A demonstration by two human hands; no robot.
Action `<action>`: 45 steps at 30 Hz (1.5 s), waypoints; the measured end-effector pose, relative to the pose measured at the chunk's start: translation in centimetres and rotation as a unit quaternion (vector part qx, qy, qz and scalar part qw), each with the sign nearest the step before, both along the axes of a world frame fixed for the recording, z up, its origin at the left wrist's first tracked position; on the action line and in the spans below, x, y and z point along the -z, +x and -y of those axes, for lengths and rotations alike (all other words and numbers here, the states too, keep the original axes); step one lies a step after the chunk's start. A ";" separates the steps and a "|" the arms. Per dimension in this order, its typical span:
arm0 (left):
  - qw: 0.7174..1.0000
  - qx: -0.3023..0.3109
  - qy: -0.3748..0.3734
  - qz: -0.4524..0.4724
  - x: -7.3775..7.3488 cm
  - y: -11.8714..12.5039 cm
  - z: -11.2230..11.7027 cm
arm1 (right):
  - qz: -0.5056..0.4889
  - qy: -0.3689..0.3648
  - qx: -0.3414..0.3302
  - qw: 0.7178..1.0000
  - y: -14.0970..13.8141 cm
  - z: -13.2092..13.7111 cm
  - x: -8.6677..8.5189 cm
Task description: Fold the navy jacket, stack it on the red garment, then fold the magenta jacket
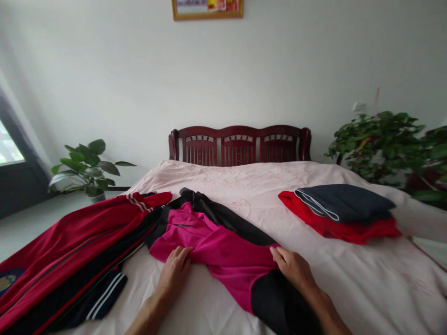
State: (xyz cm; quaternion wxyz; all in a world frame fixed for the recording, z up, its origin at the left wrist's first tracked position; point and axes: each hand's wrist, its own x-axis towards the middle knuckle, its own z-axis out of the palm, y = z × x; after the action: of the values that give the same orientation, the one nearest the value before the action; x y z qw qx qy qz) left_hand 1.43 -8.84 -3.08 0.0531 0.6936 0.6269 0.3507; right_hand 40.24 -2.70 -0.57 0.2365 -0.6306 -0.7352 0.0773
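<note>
A magenta and black garment (223, 246) lies crumpled on the bed in front of me. My left hand (175, 270) rests on its lower left edge, fingers curled down onto the magenta cloth. My right hand (292, 267) lies on the right side where magenta meets black, fingers pressed on the fabric. Whether either hand pinches the cloth or only presses it is hard to tell.
A red jacket with white stripes (77, 237) and dark striped clothing (101, 293) lie at the left. A folded navy piece on a folded red one (342, 214) sits at the right. Pink bedsheet (251, 186), dark wooden headboard (239, 144), potted plants (87, 167) at both sides.
</note>
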 end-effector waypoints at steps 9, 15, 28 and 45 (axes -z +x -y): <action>1.000 0.009 -0.009 -0.010 0.1 -0.2 -0.2 | -0.043 -0.035 -0.004 0.998 0.3 -0.1 0.5; 1.000 0.004 -0.015 -0.014 -0.1 0.0 -0.1 | -0.059 -0.036 -0.009 0.998 0.2 0.0 0.3; 0.999 0.008 -0.034 -0.002 -0.3 0.1 0.0 | -0.019 -0.064 0.001 0.998 0.2 0.1 0.1; 0.999 0.004 -0.040 -0.013 -0.4 0.1 0.0 | -0.023 -0.070 0.002 0.997 0.3 0.1 0.1</action>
State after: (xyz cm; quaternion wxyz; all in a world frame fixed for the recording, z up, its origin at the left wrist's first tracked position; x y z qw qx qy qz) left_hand 1.51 -8.81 -2.73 0.0740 0.6981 0.6384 0.3158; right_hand 40.57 -2.77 -0.68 0.2091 -0.6452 -0.7208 0.1429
